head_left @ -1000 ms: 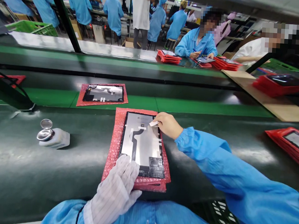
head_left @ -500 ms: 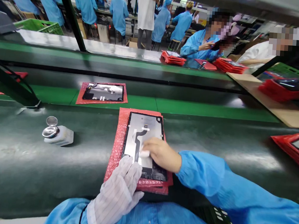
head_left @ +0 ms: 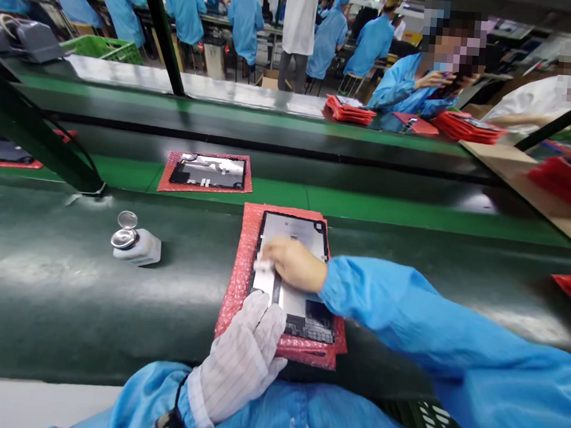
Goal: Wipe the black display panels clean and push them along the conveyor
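A tablet screen panel (head_left: 303,306), silver with a black border, lies back side up on a stack of red bubble-wrap bags (head_left: 233,301) in front of me. My right hand (head_left: 296,263), bare, pinches a small white wad, perhaps a cloth or cotton (head_left: 264,264), against the panel's left side; the hand is blurred by motion. My left hand (head_left: 246,351), in a white striped glove, lies with its fingers outstretched on the panel's lower left edge. Part of the panel is hidden under both hands.
To the left stands a white dispenser bottle (head_left: 139,246), its metal lid flipped up. Another panel (head_left: 210,171) rests on red bubble wrap on the green strip ahead. A dark post (head_left: 51,129) rises at left. Co-workers in blue sit beyond, near red stacks (head_left: 349,111).
My right hand with the white wad has moved up and left across the panel. My left hand stays on its lower edge. The whole view has shifted slightly.
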Action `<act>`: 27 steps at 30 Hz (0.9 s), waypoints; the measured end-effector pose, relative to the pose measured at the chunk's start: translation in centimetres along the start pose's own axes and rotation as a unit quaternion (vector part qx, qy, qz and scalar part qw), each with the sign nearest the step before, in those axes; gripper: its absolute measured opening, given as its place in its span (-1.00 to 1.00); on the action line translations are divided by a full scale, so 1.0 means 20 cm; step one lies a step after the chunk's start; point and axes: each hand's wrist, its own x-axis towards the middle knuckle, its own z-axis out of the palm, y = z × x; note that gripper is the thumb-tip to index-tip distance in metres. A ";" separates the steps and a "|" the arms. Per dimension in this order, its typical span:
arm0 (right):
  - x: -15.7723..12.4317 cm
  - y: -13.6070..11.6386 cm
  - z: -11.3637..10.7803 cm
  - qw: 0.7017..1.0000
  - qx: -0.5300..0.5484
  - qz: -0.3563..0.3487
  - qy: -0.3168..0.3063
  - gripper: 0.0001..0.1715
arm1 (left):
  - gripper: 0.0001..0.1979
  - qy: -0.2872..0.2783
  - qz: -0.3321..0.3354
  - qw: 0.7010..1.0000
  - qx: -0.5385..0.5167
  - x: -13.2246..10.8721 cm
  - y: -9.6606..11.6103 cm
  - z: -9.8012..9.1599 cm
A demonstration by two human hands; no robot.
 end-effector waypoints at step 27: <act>-0.36 0.02 -0.10 0.999 -0.030 0.010 0.032 -0.66 | -0.39 0.018 -0.011 1.000 -0.017 0.03 -0.02 -0.05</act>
